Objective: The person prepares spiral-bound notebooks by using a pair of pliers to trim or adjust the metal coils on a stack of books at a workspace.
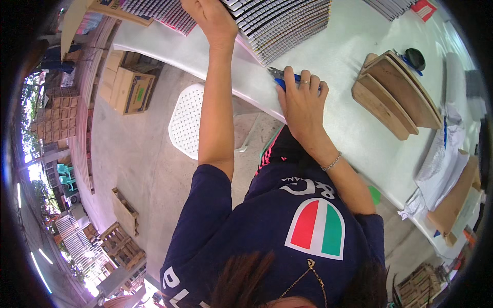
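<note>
My right hand (304,100) is closed round blue-handled pliers (279,82), and their metal jaws point at the near corner of a stack of spiral-bound notebooks (287,28). That stack lies on the white table (339,123), its rows of wire binding facing up. Reaching to the top edge of the picture, my left hand (213,23) is between this stack and another stack of spiral-bound notebooks (162,14). Its fingers run mostly out of the picture, so what they hold is hidden.
Right of my hand, curved wooden pieces (393,97) stand on the table, beside a round black object (415,59). More notebooks (387,6) lie at the far right. A white plastic stool (187,120) and a cardboard box (128,90) are on the floor left of the table.
</note>
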The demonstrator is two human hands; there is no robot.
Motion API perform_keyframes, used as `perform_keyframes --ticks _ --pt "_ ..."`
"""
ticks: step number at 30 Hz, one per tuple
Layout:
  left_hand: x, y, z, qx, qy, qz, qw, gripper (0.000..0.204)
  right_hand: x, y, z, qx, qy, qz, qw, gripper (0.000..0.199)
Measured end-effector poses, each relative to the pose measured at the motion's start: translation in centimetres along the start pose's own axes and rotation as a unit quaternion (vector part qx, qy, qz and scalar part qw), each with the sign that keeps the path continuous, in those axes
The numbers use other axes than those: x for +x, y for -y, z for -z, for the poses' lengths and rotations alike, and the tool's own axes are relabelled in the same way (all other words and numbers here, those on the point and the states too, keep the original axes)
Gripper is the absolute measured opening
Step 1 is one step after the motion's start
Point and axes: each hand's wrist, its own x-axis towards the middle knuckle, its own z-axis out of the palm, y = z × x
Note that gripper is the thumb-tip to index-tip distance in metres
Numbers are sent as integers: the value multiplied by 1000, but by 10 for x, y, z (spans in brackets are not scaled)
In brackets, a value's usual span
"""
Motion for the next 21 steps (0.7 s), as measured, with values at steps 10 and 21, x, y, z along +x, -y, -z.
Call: perform_keyframes --ticks 10,21 --pt "-1 2 2 -6 -3 13 1000 50 6 -7 -8 -6 -12 40 999 40" --pt "-2 4 2 3 -8 18 1000 49 8 -4 -5 -7 5 33 999 37"
